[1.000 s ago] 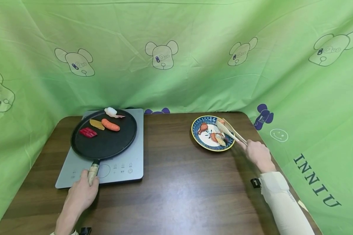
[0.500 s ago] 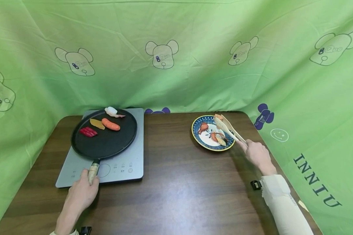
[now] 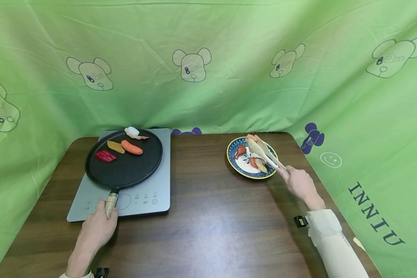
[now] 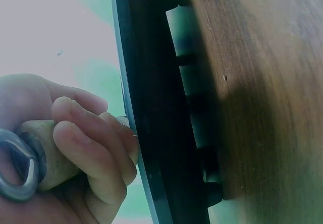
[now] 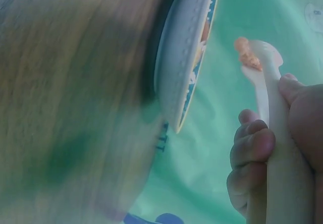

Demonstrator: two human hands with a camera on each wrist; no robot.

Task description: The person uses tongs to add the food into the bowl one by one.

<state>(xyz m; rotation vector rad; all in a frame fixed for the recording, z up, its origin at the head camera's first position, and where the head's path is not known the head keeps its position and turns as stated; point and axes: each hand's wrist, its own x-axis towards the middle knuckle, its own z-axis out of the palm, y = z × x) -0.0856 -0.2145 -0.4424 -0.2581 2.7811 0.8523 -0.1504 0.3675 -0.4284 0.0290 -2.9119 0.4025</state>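
In the head view my left hand (image 3: pixel 98 227) grips the pale handle (image 3: pixel 111 204) of a flat black pan (image 3: pixel 125 170) on the left. The left wrist view shows its fingers (image 4: pixel 86 158) curled round that handle. My right hand (image 3: pixel 301 184) holds wooden tongs (image 3: pixel 264 152) over a blue-patterned plate (image 3: pixel 238 165). Between the tongs' tips sits a lumpy orange food piece (image 5: pixel 247 54), raised off the plate in the right wrist view. A reddish-brown drumstick-like piece (image 3: pixel 241 151) and a mussel-like piece (image 3: pixel 261 164) lie on the plate.
The pan rests on a grey induction cooker (image 3: pixel 146 206). It bears a sausage (image 3: pixel 132 148), a shrimp (image 3: pixel 133 132), a yellow slice (image 3: pixel 116 146) and a red piece (image 3: pixel 105 156). Green cloth (image 3: pixel 208 104) hangs behind and beside the brown table (image 3: pixel 201 231).
The tongs and my right hand have moved a little left, and the orange piece has come up from the plate's right side with them. My left hand and the pan have stayed put.
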